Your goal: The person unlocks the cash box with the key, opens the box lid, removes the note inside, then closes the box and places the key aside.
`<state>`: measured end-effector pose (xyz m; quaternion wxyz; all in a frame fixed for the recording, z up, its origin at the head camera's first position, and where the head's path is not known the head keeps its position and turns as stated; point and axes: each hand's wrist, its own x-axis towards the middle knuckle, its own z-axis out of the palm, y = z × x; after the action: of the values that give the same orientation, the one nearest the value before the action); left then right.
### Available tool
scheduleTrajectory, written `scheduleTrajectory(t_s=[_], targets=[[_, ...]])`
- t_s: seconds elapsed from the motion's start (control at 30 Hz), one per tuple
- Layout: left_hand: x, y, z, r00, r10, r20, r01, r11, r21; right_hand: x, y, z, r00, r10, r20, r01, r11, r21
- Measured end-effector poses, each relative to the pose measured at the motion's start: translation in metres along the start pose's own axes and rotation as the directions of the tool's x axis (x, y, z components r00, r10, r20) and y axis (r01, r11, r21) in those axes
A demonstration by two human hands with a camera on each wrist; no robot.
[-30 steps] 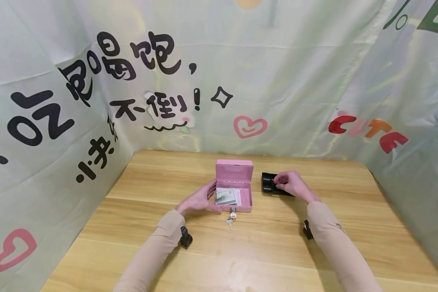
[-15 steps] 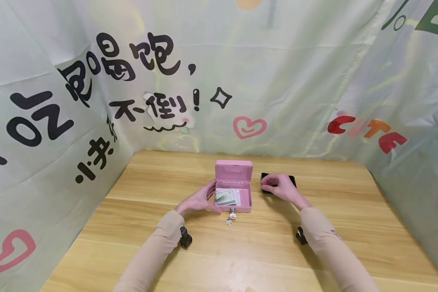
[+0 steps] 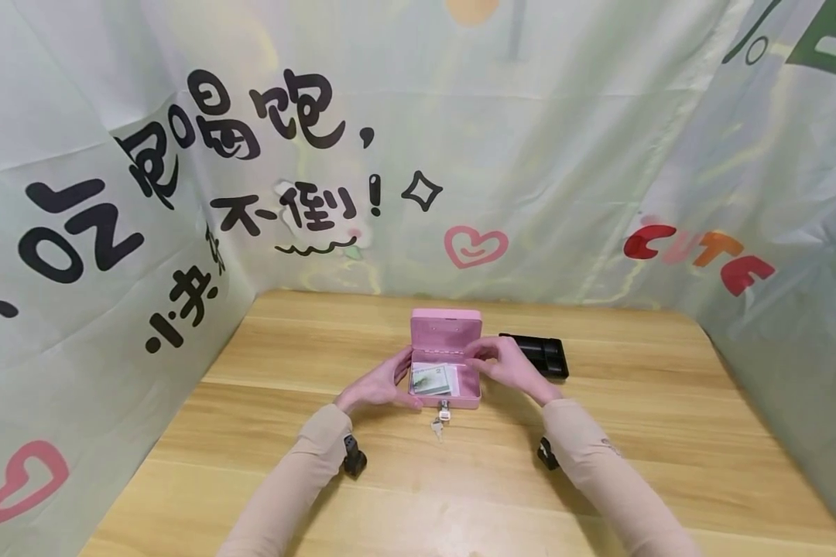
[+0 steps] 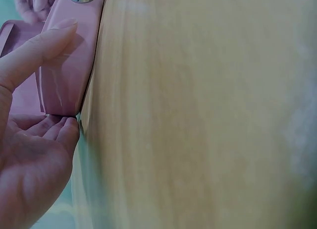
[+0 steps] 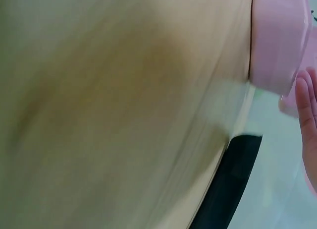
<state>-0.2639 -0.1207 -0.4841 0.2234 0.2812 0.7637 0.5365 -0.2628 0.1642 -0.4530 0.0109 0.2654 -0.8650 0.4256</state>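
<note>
A pink cash box (image 3: 464, 402) stands with its lid (image 3: 446, 329) raised. Banknotes (image 3: 432, 380) lie in its left part. A key (image 3: 437, 426) hangs at the front lock (image 3: 445, 412). My left hand (image 3: 382, 384) holds the box's left end, thumb on the front wall and fingers along the side; the left wrist view shows this grip close up. Over the box's right side is my right hand (image 3: 507, 363), thumb and fingertips drawn together above the inside. I cannot tell whether something small is between those fingertips.
Right of the box lies a black tray (image 3: 550, 357) with rounded compartments, partly behind my right hand. The wooden table (image 3: 446, 495) reaches back to a printed cloth wall (image 3: 564, 178), with more cloth on both sides.
My right hand has moved left, from over the black tray to over the right side of the cash box, uncovering most of the tray. My left hand has stayed on the box.
</note>
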Motion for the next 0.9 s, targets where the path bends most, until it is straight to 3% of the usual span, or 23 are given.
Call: scheduleTrajectory(t_s=[0.3,0.63,0.9], targets=[[0.0,0.0,0.002,1.0,-0.018,-0.009,0.018,1.0,0.016,0.014,-0.01,0.016,0.996,-0.038,0.081,0.036,0.999,0.028],[0.001,0.0,0.001,1.0,0.027,-0.001,-0.027,0.999,0.031,0.023,-0.012,0.026,0.99,-0.025,0.14,0.023,1.0,0.018],[0.001,0.0,0.001,1.0,0.024,-0.005,-0.024,0.998,0.056,0.027,-0.012,0.031,0.983,-0.045,0.177,0.041,0.999,0.023]])
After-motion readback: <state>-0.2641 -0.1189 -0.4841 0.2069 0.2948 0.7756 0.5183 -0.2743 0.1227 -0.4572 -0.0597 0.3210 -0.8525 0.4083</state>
